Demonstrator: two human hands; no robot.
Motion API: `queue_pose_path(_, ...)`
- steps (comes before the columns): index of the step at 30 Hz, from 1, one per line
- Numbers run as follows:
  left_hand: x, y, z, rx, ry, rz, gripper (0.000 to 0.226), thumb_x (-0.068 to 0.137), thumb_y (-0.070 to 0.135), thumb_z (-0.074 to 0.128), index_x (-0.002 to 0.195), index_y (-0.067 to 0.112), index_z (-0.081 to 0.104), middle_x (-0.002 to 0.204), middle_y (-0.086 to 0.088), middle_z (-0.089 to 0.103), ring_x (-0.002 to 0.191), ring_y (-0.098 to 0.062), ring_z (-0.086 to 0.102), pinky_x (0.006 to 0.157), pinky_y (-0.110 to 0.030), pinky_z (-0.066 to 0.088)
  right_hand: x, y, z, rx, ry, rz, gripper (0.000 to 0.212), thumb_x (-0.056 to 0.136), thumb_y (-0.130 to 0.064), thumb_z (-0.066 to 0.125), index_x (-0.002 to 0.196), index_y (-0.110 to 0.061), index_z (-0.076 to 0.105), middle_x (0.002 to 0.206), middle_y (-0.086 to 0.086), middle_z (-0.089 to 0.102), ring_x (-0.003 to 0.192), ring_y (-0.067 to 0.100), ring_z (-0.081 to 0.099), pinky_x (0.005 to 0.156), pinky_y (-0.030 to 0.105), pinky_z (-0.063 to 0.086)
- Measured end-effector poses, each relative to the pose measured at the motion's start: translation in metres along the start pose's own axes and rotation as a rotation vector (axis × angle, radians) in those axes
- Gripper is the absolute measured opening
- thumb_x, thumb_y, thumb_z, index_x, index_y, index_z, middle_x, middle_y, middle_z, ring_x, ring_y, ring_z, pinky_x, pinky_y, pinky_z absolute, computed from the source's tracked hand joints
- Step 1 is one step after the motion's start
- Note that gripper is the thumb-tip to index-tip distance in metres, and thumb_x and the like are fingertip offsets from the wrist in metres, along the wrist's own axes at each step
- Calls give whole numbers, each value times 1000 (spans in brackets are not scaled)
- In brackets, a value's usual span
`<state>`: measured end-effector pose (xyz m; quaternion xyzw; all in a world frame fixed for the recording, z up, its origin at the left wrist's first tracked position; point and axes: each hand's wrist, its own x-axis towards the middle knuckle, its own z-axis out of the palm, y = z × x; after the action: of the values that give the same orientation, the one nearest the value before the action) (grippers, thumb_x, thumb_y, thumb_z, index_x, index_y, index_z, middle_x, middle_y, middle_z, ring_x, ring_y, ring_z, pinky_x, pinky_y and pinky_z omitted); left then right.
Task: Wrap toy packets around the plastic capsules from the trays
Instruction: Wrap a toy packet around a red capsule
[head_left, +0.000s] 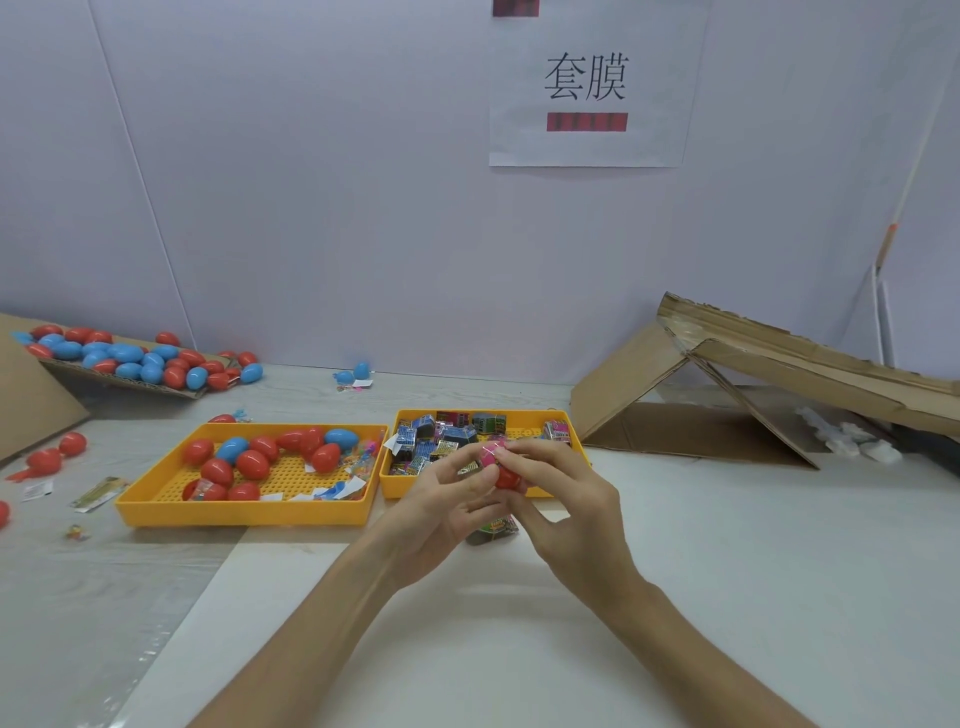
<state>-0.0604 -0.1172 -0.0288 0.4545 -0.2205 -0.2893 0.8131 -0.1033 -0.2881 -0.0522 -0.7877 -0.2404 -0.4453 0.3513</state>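
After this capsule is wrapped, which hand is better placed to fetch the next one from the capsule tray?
Left, probably. The capsule tray lies on the side of the left hand, with nothing between. The right hand, pinching the pink packet on the red capsule, would have to cross over the left.

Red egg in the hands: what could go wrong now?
The red capsule is held between the left hand and right hand, so it might slip and roll away. The pink packet only sits on its top end, so it could slide off before it is wrapped.
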Motion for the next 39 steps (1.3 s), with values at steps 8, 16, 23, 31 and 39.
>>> queue_pose_path(8,3,-4,-3,22,8,-6,55,71,28,92,120,13,72,121,-19,68,110,-28,69,91,-31,56,-1,0,0,4,64,12,41,76,4,84,114,-8,76,113,3,70,106,4,66,90,15,51)
queue_pose_path(16,4,-6,-2,0,107,25,75,70,19,91,134,2,56,119,-24,67,110,-32,68,87,-33,59,0,-1,0,36,60,57,35,77,-1,84,108,-14,77,117,-3,68,107,8,67,85,21,56)
queue_pose_path(23,6,-3,-3,294,289,171,34,70,22,80,103,21,73,97,-2,74,93,-18,68,81,-31,56,9,-1,-6,363,69,477,39,83,-24,76,120,-29,62,109,-9,70,98,17,72,79,29,58)
queue_pose_path(31,5,-5,-1,597,259,242,34,74,18,85,105,26,75,103,3,75,95,-16,73,76,-25,58,13,5,-9,676,-140,748,29,84,-21,78,112,-18,71,105,6,74,99,25,72,81,40,61)
queue_pose_path(39,3,-4,-3,509,228,258,32,81,23,76,112,15,73,105,-2,75,100,-19,72,80,-25,57,14,4,-13,662,-133,730,24,80,-25,81,103,-26,77,104,3,76,98,20,73,80,28,57)
